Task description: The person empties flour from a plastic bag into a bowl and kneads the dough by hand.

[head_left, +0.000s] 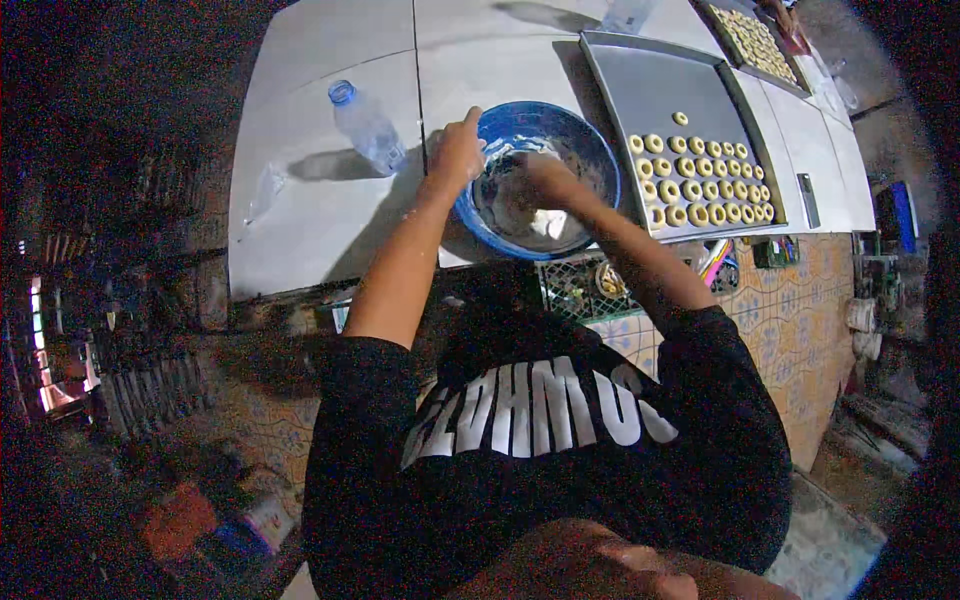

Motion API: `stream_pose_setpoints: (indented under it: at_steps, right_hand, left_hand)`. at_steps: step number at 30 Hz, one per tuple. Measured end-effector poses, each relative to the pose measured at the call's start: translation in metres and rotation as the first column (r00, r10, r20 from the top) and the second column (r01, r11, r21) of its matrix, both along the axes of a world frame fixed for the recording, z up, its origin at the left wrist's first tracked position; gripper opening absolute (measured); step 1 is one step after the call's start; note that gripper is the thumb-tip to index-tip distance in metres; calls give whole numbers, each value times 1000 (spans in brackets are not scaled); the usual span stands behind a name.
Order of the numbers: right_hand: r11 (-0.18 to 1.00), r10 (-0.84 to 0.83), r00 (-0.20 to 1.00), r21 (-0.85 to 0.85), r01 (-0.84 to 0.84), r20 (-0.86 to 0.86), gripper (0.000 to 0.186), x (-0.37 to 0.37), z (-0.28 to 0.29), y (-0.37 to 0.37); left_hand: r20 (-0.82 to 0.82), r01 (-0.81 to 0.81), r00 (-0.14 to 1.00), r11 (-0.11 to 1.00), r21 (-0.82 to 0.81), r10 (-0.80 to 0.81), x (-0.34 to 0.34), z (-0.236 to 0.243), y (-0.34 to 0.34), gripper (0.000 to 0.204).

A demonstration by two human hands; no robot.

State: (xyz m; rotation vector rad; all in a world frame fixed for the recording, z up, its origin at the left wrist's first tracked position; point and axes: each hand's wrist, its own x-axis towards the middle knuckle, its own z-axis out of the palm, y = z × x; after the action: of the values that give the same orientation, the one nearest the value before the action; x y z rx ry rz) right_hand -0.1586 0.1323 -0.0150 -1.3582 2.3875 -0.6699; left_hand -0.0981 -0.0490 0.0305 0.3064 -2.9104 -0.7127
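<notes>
A round blue basin point(612, 165) stands at the table's front edge. My left hand point(460, 155) is closed on its left rim. My right hand point(545, 180) reaches down inside the basin; its fingers are blurred and I cannot make out whether they hold anything. A white lump point(547, 224), which looks like dough or flour paste, lies near the basin's front wall beside that hand. White smears coat the inner wall at the back.
Left of the basin is a clear plastic bottle point(368, 130). A metal tray point(660, 75) to the right bears several rows of ring-shaped dough pieces point(690, 188). A second filled tray point(755, 45), with another person's hand point(785, 25), is farther back. A dark phone-like slab point(808, 200) lies at right.
</notes>
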Motion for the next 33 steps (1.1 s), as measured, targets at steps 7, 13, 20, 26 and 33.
stream_pose_setpoints:
  at_steps: [7, 13, 20, 26, 33]
  right_hand:
    - [996, -85, 989, 2, 86, -122, 22, 43, 23, -14]
    - [962, -58, 998, 269, 48, 30, 19, 45, 60, 22]
    - [983, 150, 984, -120, -139, 92, 21, 63, 65, 59]
    - [961, -92, 949, -276, 6, -303, 33, 61, 17, 33]
    - [983, -142, 959, 75, 165, -245, 24, 43, 0, -31]
  left_hand:
    - [50, -29, 998, 993, -114, 35, -3, -4, 3, 45]
    - [57, -33, 998, 998, -57, 36, -2, 0, 6, 47]
    - [-72, -90, 993, 995, 29, 92, 12, 3, 6, 42]
    - [-121, 14, 993, 1000, 27, -11, 7, 10, 5, 30]
    - [-57, -16, 998, 997, 75, 20, 12, 12, 5, 35]
